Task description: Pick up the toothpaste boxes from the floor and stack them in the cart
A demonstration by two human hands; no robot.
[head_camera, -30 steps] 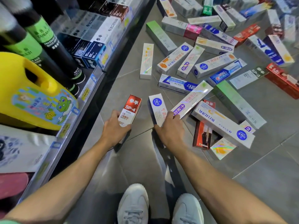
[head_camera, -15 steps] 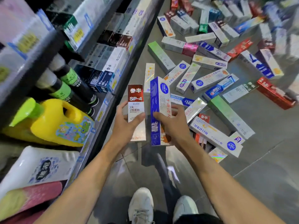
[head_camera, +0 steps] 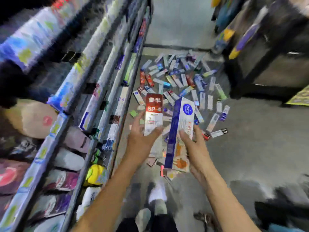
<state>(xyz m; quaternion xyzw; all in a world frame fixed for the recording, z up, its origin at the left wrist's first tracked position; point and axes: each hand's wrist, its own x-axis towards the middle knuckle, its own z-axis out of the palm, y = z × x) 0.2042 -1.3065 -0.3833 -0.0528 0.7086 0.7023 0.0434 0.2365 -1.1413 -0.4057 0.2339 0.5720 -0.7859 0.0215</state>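
Note:
My left hand point(head_camera: 142, 139) grips a red and white toothpaste box marked SP-4 point(head_camera: 153, 114), held upright in front of me. Beside it my right hand point(head_camera: 195, 148) grips a taller blue and white toothpaste box point(head_camera: 181, 129), also upright and tilted slightly right. Both boxes are raised well above the grey floor. Beyond them several toothpaste boxes point(head_camera: 180, 81) lie scattered over the floor. No cart is in view. The picture is blurred by motion.
Store shelves point(head_camera: 93, 104) packed with goods run along my left, with a yellow jug point(head_camera: 95, 174) low down. A dark shelf unit point(head_camera: 267, 64) stands at the right. My white shoes point(head_camera: 157, 193) are below the hands on the grey tiled floor point(head_camera: 250, 139).
Both hands have lifted their boxes from the floor to well above it. The view has risen and pulled back, so the scattered boxes look farther away.

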